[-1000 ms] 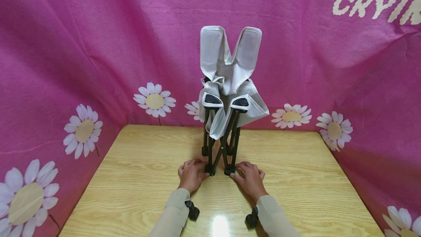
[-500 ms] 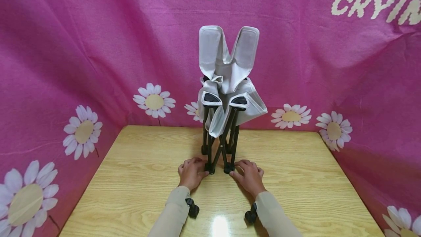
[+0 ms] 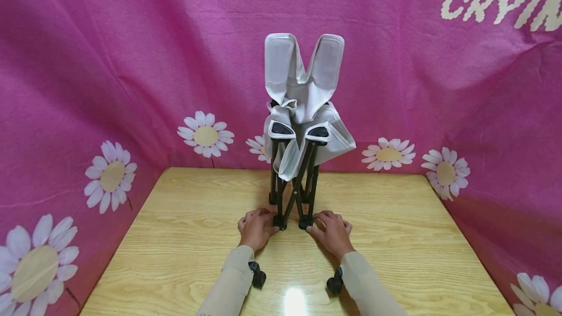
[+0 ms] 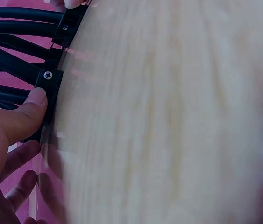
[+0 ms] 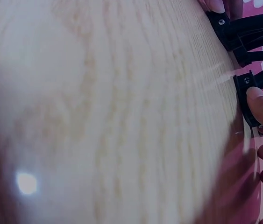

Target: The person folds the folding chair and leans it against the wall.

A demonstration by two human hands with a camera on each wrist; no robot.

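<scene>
A small folding chair (image 3: 313, 94) with pale grey fabric and a black tube frame stands upright, partly folded, on the wooden table. Its two top flaps form a V, and the crossed front legs (image 3: 295, 193) stand close together. My left hand (image 3: 255, 228) grips the front left foot (image 4: 52, 88), thumb on its near face; other fingers spread behind and beside it, partly hidden. On the opposite side, my right hand (image 3: 334, 233) pinches the front right foot (image 5: 245, 100) between the thumb and fingers that are partly hidden behind it.
The pale wood table (image 3: 197, 194) reaches back to a pink cloth (image 3: 131, 62) with daisies and lettering, which hangs behind and at both sides. Each wrist wears a small black camera; a bright light reflects off the near tabletop.
The chair and both hands have shifted very slightly away from the person. Both hands keep their hold on the front feet.
</scene>
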